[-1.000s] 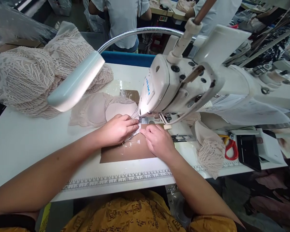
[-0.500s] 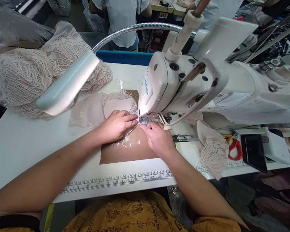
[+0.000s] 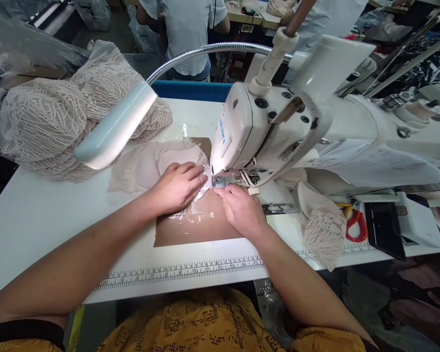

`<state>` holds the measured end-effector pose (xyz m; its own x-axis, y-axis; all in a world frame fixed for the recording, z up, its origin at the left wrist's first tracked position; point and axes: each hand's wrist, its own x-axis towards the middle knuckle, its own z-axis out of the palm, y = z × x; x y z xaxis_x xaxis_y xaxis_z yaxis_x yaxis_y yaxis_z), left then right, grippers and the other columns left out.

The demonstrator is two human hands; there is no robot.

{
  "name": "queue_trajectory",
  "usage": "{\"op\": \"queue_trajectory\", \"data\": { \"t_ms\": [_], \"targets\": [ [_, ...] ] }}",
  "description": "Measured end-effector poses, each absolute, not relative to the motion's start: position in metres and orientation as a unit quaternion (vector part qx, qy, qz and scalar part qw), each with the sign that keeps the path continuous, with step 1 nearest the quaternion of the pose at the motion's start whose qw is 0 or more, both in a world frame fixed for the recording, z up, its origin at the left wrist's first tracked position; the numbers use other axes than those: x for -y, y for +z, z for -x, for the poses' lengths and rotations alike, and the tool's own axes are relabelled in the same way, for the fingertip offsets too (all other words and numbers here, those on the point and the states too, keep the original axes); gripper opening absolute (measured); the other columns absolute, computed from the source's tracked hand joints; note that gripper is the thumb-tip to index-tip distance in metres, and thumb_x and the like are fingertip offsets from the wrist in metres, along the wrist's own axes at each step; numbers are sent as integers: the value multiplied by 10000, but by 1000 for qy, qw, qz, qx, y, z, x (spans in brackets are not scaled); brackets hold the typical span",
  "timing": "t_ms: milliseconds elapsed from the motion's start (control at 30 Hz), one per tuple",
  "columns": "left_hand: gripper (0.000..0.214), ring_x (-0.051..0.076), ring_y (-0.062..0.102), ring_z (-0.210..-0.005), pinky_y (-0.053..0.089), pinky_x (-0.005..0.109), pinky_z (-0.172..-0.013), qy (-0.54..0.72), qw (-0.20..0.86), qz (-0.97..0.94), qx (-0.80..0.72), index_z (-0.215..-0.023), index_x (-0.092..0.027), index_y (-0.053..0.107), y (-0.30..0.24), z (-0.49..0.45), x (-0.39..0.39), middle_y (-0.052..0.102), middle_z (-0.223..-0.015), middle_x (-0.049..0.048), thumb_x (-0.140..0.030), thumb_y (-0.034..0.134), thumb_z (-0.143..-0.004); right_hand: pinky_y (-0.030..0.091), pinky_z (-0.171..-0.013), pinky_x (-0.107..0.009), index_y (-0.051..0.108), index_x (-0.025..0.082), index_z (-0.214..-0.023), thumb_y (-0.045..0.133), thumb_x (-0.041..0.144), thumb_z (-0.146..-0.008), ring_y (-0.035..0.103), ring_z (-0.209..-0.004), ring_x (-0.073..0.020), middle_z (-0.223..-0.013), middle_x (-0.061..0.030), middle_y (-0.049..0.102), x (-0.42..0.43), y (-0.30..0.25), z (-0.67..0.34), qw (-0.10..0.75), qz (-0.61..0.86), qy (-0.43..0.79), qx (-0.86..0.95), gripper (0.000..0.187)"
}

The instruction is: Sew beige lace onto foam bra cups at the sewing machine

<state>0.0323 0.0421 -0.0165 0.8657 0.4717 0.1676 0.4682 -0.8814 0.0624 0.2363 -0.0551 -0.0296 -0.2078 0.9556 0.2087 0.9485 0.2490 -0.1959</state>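
Observation:
A beige lace bra piece point(image 3: 181, 156) with smooth moulded cups lies left of the needle area of a white sewing machine point(image 3: 238, 129). On its lace edge rests my left hand point(image 3: 179, 186), palm down with fingers laid flat. My right hand point(image 3: 240, 208) is closed just right of the presser foot point(image 3: 216, 181), its foremost fingertip at the fabric's edge. What those curled fingers hold, if anything, is hidden. Brown tape point(image 3: 190, 230) covers the table surface beneath both hands.
A lamp point(image 3: 117, 127) reaches over a lace heap point(image 3: 44, 122) at left. On the right lie a lace piece point(image 3: 322, 234), red-handled scissors point(image 3: 357, 226) and a black phone-like object point(image 3: 383, 230). A printed ruler point(image 3: 183, 271) runs along the front edge. A person point(image 3: 187, 34) sits beyond.
My left fingers have drawn back slightly from the needle and now lie flatter on the lace. My right hand has barely moved. The camera view has shifted a little.

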Motion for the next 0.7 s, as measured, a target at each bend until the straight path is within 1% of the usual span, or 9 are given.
{"op": "queue_trajectory", "data": {
  "t_ms": [100, 167, 267, 333, 367, 433, 500, 567, 700],
  "targets": [
    [386, 332, 558, -1064, 455, 417, -772, 34, 9, -957, -287, -1218, -141, 601, 1, -29, -35, 616, -1194, 165, -386, 459, -956, 431, -726, -306, 682, 227, -1185, 463, 106, -877, 611, -877, -199, -1006, -52, 694, 54, -31, -238, 154, 616, 16, 773, 398],
    [399, 299, 591, -935, 458, 380, -711, -11, 30, -956, -291, -1159, -134, 628, 14, -26, -28, 649, -1065, 145, -429, 459, -951, 434, -718, -309, 682, 227, -1180, 465, 125, -884, 614, -853, -201, -1027, -54, 697, 54, -31, -239, 155, 621, 12, 768, 380],
    [377, 231, 607, -757, 450, 339, -639, -51, 86, -958, -270, -1096, -148, 653, 27, -23, -18, 661, -911, 97, -419, 432, -958, 428, -675, -300, 688, 236, -1157, 462, 139, -889, 616, -825, -203, -1033, -58, 699, 54, -29, -240, 142, 638, 15, 756, 363],
    [357, 213, 604, -699, 442, 330, -596, -45, 105, -957, -265, -1064, -151, 667, 26, -25, -15, 658, -869, 85, -392, 426, -958, 425, -662, -294, 693, 237, -1142, 458, 142, -891, 620, -829, -207, -1014, -60, 701, 55, -28, -240, 133, 646, 21, 752, 357],
    [349, 215, 605, -709, 446, 331, -597, -30, 106, -959, -262, -1055, -146, 671, 23, -26, -14, 660, -875, 90, -376, 427, -958, 426, -663, -292, 694, 236, -1137, 457, 143, -892, 623, -834, -208, -1008, -60, 702, 55, -27, -239, 131, 647, 22, 751, 354],
    [331, 232, 610, -803, 474, 342, -660, 15, 100, -964, -245, -1064, -130, 672, 14, -30, -14, 667, -957, 114, -341, 440, -957, 430, -676, -293, 696, 231, -1135, 456, 143, -892, 627, -846, -212, -1008, -61, 705, 55, -27, -239, 132, 646, 21, 751, 352],
    [326, 250, 591, -928, 491, 363, -770, 54, 94, -969, -223, -1121, -120, 658, 5, -34, -13, 651, -1116, 136, -317, 458, -955, 436, -696, -296, 694, 226, -1141, 456, 139, -891, 628, -860, -214, -1015, -62, 708, 55, -27, -239, 138, 644, 19, 752, 356],
    [348, 267, 560, -1010, 483, 391, -853, 68, 89, -971, -212, -1190, -119, 632, -2, -37, -11, 609, -1248, 138, -319, 481, -949, 436, -709, -297, 693, 225, -1140, 457, 136, -890, 628, -861, -211, -1005, -60, 712, 55, -28, -239, 148, 638, 16, 755, 356],
    [405, 292, 527, -1061, 471, 422, -889, 62, 76, -972, -213, -1260, -108, 590, -6, -39, -7, 564, -1329, 145, -337, 499, -939, 438, -726, -294, 693, 216, -1127, 459, 144, -902, 627, -860, -197, -965, -50, 716, 55, -27, -240, 174, 605, 18, 777, 333]
  ]
}}
